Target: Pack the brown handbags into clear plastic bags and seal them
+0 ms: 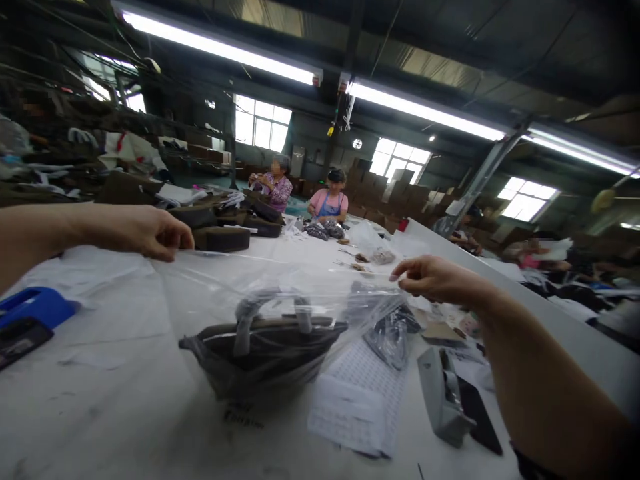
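A clear plastic bag [200, 287] is stretched between my two hands over the white table. Inside it sits a dark handbag [270, 343] with its handles wrapped in pale material and standing up. My left hand [150, 233] pinches the bag's top edge at the left corner. At the opposite corner my right hand [425, 277] grips the same edge between thumb and fingers. The plastic hangs around the handbag, and dark lettering shows near its bottom.
Printed sheets [360, 400] and a grey tape dispenser [443, 397] lie on the right. A blue plastic object [37, 307] is at the left edge. Dark bags [225, 227] are piled behind my left hand. Two people [327, 200] work across the table [125, 427]; a white partition [500, 280] runs along the right.
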Motion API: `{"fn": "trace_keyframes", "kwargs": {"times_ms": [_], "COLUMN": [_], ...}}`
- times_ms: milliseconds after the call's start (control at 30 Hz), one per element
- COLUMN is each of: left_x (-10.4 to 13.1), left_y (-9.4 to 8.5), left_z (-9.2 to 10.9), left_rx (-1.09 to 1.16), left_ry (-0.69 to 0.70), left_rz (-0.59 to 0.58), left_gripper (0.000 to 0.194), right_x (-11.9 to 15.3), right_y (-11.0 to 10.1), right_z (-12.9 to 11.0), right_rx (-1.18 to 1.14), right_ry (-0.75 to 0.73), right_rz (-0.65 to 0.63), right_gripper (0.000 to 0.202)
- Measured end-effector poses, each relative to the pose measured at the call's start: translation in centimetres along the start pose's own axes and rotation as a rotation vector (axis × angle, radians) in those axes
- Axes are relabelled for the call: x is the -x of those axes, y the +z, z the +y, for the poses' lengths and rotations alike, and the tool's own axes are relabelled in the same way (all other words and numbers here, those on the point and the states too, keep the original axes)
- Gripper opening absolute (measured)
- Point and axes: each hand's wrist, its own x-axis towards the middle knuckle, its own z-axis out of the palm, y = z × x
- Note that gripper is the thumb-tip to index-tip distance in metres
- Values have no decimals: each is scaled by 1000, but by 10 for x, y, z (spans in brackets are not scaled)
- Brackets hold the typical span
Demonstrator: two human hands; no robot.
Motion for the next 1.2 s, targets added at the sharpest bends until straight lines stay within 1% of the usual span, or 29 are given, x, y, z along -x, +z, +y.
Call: {"fn": "trace_keyframes", "kwargs": {"times_ms": [67,100,133,200,233,267,300,333,367,400,433,467,500,533,567,633,700,767,800,867,900,967,1000,1033,1067,1100,1133,1167,1200], "left_x": [0,3,7,19,24,27,29,27,22,14,4,-6,-17,-26,-34,-43,-47,-53,-58,-73,-81,-91,-91,-88,-81,-72,-61,-50,-40], "left_y": [2,6,13,36,53,74,97,120,143,163,180,193,201,206,208,209,207,202,196,178,164,134,121,111,107,110,119,135,157], "left_z": [-5,-9,-13,-23,-28,-32,-33,-32,-28,-21,-13,-4,5,12,18,23,20,16,14,11,10,5,2,-2,-7,-11,-15,-18,-19], "left_rx": [41,102,223,555,720,869,960,1081,1196,1291,1395,1479,1542,1594,1631,1694,1784,1844,1854,1826,1804,1768,1746,1725,1709,1682,1629,1536,1387], "left_ry": [-31,-54,-70,-62,-40,-13,10,13,-14,-29,-47,-68,-78,-85,-87,-78,-88,-152,-191,-245,-243,-189,-154,-122,-103,-101,-112,-124,-144], "left_rz": [-61,-31,74,408,553,627,633,505,371,285,274,294,335,391,448,547,601,586,572,563,571,603,618,629,630,607,543,438,325], "left_gripper": [51,52,55,70,80,91,101,110,112,106,99,87,72,57,45,32,22,9,8,12,13,11,8,7,10,16,22,28,34], "right_x": [4,6,8,10,10,9,5,0,-8,-17,-28,-40,-51,-61,-70,-81,-89,-100,-109,-133,-145,-163,-166,-164,-159,-150,-139,-127,-116], "right_y": [2,8,17,48,68,92,116,139,161,180,194,204,210,212,213,211,210,208,206,192,182,157,145,137,134,138,148,164,186], "right_z": [9,18,29,56,69,81,91,98,102,103,102,99,97,94,93,92,91,88,84,74,68,59,57,57,61,67,77,87,99], "right_rx": [-96,-163,-260,-544,-714,-863,-975,-1065,-1143,-1187,-1208,-1210,-1200,-1188,-1178,-1230,-1378,-1540,-1592,-1623,-1629,-1645,-1643,-1622,-1578,-1505,-1402,-1289,-1182], "right_ry": [2,-5,-33,-147,-226,-284,-290,-274,-260,-218,-170,-121,-78,-51,-43,-78,-107,-47,8,99,110,70,32,-15,-61,-98,-122,-127,-114], "right_rz": [-45,-42,-1,174,263,306,269,196,154,132,151,205,275,350,424,523,509,454,439,474,501,518,515,503,476,428,353,262,163], "right_gripper": [21,23,27,46,63,84,96,101,101,93,80,63,45,32,28,31,35,38,39,38,36,30,28,29,31,34,38,42,46]}}
